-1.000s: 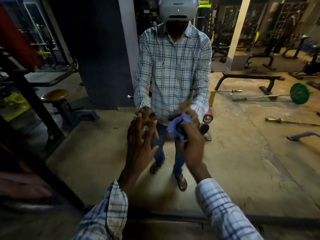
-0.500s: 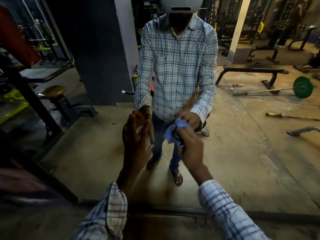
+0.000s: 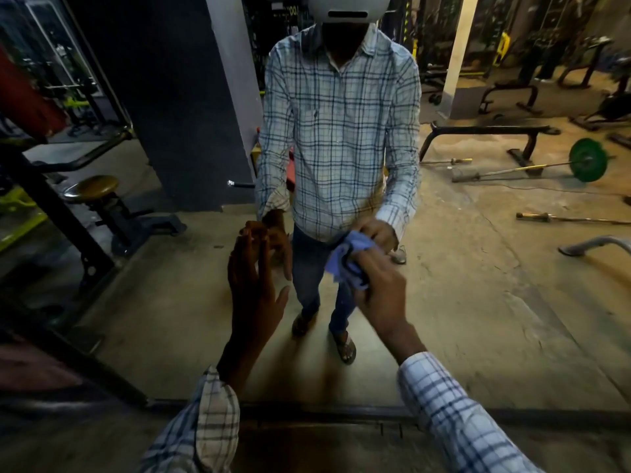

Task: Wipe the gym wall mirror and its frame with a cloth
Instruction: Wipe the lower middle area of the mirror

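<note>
1. Our right hand (image 3: 379,295) is clenched round a bunched blue cloth (image 3: 348,259). The cloth is pressed on the mirror (image 3: 478,302) near its middle and meets its own reflection.
2. Our left hand (image 3: 254,285) is released and upright, fingers straight and together, their tips meeting the mirror.
3. The dark frame (image 3: 307,409) runs along the mirror's lower edge, below both hands.
4. Reflected are a green plate (image 3: 588,159) and a stool (image 3: 97,187). Yellow lettering (image 3: 300,10) at the top is too blurred to read.

No text, label, brand or number can be read. Faint yellow characters are seen on dark equipment (image 3: 278,10) reflected in the mirror (image 3: 478,302), but they are too blurred to be made out.
</note>
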`<state>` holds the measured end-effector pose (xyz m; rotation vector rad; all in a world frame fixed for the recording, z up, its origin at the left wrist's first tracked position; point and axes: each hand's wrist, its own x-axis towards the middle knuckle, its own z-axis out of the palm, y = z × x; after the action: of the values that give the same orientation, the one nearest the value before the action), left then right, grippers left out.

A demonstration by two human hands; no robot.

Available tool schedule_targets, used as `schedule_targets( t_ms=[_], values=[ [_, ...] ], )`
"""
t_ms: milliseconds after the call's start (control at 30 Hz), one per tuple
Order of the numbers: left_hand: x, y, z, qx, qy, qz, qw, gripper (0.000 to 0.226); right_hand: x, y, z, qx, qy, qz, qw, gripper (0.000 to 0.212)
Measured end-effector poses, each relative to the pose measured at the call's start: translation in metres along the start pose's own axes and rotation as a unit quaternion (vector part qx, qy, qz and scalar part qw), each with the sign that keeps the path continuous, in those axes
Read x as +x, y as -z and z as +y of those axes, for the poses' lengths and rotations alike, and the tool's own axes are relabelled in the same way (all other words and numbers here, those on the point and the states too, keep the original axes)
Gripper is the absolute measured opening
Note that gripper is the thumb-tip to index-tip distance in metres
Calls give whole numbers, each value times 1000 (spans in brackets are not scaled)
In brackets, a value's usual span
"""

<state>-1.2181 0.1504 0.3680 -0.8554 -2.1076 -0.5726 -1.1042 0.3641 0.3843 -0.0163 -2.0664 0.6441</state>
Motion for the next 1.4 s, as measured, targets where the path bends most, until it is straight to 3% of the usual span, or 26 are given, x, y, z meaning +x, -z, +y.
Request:
schedule_targets(
  t_ms=[100,200,367,500,633,700,833,967,1100,1233,1300,1400],
  values=[
    [3,-1,8,6,-23,-17,1000,96,-27,-9,13,-12,21,-115,993,18],
    [5,0,18,14,-36,-9,999,89,-15,5,9,-7,18,-117,993,22],
    [16,-3,27,7,-51,-19,998,83,43,56,1,73,-55,112,990,28],
    [21,-4,39,-4,-51,-25,998,70,41,80,13,101,-123,247,956,27],
    [26,-6,44,5,-61,-15,998,62,44,66,4,136,-196,333,912,21],
    [25,-7,46,14,-55,-14,998,64,53,50,-15,158,-187,315,917,20],
    [24,-5,44,32,-49,-39,998,66,59,16,-66,183,-84,143,969,14],
    [27,-5,41,26,-57,-24,998,64,49,25,-42,90,-25,70,993,23],
    [26,-8,42,63,-47,-53,995,92,33,68,11,52,-118,176,976,36],
    [24,-11,48,65,-63,-44,995,104,18,47,9,91,-231,323,913,25],
    [26,-11,52,12,-87,-29,996,108,2,15,-2,89,-221,253,938,19],
    [34,-9,59,-28,-111,-19,993,114,-29,-3,0,43,-136,61,988,27]
  ],
)
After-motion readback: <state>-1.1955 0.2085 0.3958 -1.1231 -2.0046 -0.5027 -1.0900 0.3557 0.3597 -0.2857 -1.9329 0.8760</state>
